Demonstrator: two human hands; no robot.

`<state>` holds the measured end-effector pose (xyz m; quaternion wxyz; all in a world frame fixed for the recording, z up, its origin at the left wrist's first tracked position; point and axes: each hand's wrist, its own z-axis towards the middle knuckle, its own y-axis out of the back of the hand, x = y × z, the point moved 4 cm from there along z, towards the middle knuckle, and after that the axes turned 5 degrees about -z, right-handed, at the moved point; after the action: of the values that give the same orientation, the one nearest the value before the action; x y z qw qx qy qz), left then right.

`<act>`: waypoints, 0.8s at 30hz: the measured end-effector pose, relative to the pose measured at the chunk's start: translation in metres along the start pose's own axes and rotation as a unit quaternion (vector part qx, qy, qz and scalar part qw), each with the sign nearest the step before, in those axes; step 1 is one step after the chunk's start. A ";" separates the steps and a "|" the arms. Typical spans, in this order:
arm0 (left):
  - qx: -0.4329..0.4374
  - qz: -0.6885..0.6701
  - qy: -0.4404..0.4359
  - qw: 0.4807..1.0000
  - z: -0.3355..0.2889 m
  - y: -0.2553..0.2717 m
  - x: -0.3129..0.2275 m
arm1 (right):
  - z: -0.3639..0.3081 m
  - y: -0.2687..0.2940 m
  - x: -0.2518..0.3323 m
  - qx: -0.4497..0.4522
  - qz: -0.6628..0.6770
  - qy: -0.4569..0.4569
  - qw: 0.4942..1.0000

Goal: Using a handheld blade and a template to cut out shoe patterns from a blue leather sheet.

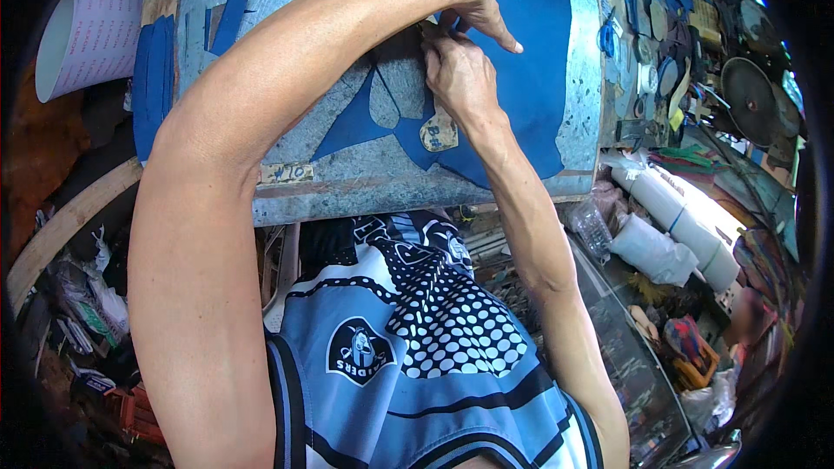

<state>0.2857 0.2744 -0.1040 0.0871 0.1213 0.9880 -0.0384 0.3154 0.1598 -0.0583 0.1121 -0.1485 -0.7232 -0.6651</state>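
A sheet of blue leather-like material (532,95) lies on the metal-topped bench. Over it, my left hand (476,10) bends in from the far side, its fingers spread and pointing down at the sheet. Just below, my right hand (462,76) is closed with knuckles up; whatever it grips is hidden beneath the fingers. Next to its wrist, a tan flat template (440,132) with dark markings rests on the blue material. Left of my hands lies a cut blue remnant (358,126) with curved edges.
Blue strips (154,78) are stacked at the bench's left edge, beside a white roll (91,35). A small marked tan strip (287,174) sits near the metal bench's front edge (365,200). Tools and scraps crowd the right side, with wrapped white rolls (673,213) below.
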 end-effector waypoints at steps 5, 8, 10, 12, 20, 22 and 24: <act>-0.204 0.096 -0.140 0.964 -0.058 -0.002 -0.019 | 0.003 0.006 0.012 -0.020 0.007 0.007 1.000; -0.241 0.068 -0.172 0.953 -0.098 -0.017 -0.008 | 0.004 0.007 0.016 -0.015 0.012 0.021 1.000; -0.244 0.071 -0.190 0.948 -0.064 0.000 -0.005 | 0.005 0.005 0.018 -0.011 0.004 0.013 1.000; -0.250 0.062 -0.193 0.947 -0.063 -0.006 -0.007 | 0.003 0.006 0.017 -0.008 0.003 0.006 1.000; -0.263 0.025 -0.182 0.947 -0.075 -0.016 -0.002 | -0.009 0.009 0.014 -0.003 -0.004 -0.013 1.000; -0.279 0.057 -0.162 0.945 -0.076 -0.017 -0.001 | -0.014 0.011 0.013 -0.002 -0.006 -0.027 1.000; -0.271 0.129 -0.182 0.936 -0.050 -0.007 0.008 | -0.019 0.012 0.018 0.009 -0.012 -0.028 0.999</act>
<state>0.2680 0.2746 -0.0560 0.2995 0.2107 0.9039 0.2209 0.3020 0.1428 -0.0393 0.0852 -0.1579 -0.7334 -0.6556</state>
